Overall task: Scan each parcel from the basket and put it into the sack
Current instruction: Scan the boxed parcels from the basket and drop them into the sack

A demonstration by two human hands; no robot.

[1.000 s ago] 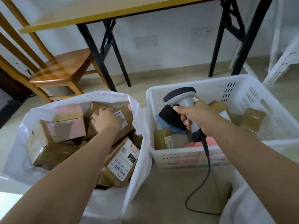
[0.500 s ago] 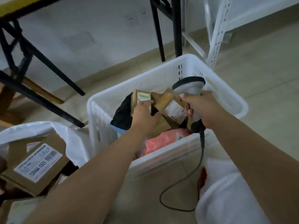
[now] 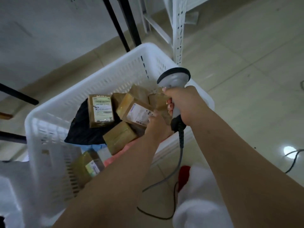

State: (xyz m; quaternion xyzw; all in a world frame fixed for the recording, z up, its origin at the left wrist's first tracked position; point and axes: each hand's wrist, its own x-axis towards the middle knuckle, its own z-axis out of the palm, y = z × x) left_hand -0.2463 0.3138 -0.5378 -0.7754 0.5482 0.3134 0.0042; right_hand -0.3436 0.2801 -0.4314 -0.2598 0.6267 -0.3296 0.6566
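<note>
Inside the white basket, the left hand appears to grip a labelled brown parcel. The right hand clasps the scanner just above.

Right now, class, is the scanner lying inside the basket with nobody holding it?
No. The right hand grips the scanner by its handle, holding it upright above the white basket.

Black table legs and a white perforated rack upright stand on the pale tiled floor by the wall
</note>
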